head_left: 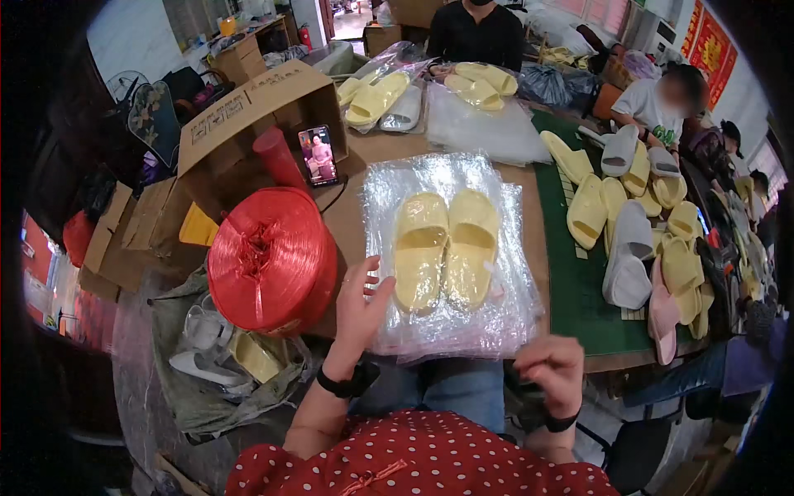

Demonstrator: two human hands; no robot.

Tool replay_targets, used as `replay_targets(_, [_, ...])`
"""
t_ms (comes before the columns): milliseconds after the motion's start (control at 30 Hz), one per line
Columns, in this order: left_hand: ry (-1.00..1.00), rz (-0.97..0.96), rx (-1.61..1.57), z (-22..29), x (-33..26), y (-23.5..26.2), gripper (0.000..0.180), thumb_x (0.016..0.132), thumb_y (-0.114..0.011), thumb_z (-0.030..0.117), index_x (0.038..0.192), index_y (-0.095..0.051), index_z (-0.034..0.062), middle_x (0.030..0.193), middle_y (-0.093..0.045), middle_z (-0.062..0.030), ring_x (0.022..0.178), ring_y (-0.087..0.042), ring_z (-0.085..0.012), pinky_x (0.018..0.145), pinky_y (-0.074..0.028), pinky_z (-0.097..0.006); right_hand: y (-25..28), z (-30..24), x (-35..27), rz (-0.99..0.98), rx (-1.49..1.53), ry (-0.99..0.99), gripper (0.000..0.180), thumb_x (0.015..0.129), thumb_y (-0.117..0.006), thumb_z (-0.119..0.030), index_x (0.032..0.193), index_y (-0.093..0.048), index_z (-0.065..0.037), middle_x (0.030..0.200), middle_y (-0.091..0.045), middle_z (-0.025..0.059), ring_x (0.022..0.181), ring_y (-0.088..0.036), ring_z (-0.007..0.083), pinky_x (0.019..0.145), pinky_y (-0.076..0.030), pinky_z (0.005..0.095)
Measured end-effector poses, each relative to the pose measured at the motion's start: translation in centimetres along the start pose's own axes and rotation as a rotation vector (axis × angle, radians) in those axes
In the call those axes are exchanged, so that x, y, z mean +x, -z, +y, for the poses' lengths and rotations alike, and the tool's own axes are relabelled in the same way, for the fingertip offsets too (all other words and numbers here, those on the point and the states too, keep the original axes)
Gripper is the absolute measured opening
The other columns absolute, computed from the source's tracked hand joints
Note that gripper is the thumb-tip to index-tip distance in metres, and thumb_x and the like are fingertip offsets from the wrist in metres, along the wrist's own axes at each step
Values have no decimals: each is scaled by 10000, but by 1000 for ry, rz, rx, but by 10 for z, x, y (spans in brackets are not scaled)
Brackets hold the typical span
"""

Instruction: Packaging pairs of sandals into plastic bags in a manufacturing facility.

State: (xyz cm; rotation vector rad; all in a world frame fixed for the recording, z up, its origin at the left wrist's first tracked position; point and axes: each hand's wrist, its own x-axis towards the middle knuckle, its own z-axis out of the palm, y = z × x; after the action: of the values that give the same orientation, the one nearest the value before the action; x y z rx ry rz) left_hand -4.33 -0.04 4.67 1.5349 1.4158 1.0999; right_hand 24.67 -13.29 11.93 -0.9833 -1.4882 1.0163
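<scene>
A pair of yellow slide slippers point(447, 252) lies side by side in a clear plastic bag, on top of a stack of clear plastic bags point(504, 331) right in front of me. My left hand point(364, 302) is at the left edge of the bags beside the left slipper, fingers apart and nothing held. Off the lower right corner of the stack hovers my right hand point(552, 368). Its fingers are loosely bent, with nothing visible in them.
On the left stand a big red roll of plastic twine point(273, 260), a lit phone point(318, 155) and an open cardboard box point(248, 107). Loose slippers point(633, 240) crowd the green mat point(571, 306) on the right. Bagged slippers point(380, 95) lie farther back; people sit beyond.
</scene>
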Motion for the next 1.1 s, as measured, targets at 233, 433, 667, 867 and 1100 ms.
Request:
replay_targets(233, [-32, -151, 564, -8, 3, -28, 935, 760, -782, 466, 1456, -351, 15, 1246, -524, -261, 1131, -552, -419, 935, -474, -463, -28, 42, 56, 321, -579, -47, 445, 732, -744, -69, 1170, -663, -91, 936, -580, 92, 849, -560, 209, 727, -461, 301])
replay_targets(433, [15, -183, 419, -27, 6, -22, 974, 720, -814, 393, 1459, -327, -14, 1261, -516, -259, 1084, -583, -398, 905, -488, -442, -12, 101, 22, 57, -1078, -269, 575, 680, -820, -213, 1217, -646, -104, 1028, -546, 130, 1029, -522, 341, 880, -448, 433])
replay_targets(667, [122, -114, 461, -20, 13, -24, 816, 764, -760, 503, 1335, -506, -21, 970, -656, -182, 920, -656, -326, 783, -515, -420, -21, 94, 53, 267, -798, -138, 448, 816, -763, -293, 1153, -628, -29, 995, -561, 163, 911, -562, 343, 786, -462, 449])
replay_targets(867, [158, -244, 452, -2, 11, -30, 719, 767, -764, 489, 1242, -587, -20, 862, -670, -141, 795, -667, -277, 715, -516, -386, -42, 150, 53, 325, -849, -221, 630, 826, -754, -328, 1275, -485, 22, 1090, -569, 240, 1006, -561, 414, 868, -469, 461])
replay_targets(1100, [237, -248, -301, 3, -15, -67, 914, 771, -757, -5, 1509, -224, 74, 1283, -555, -177, 1146, -584, -225, 924, -512, -337, -45, 153, 54, 408, -697, -369, 703, 821, -757, -316, 1329, -440, 52, 1142, -566, 270, 1073, -555, 425, 929, -459, 453])
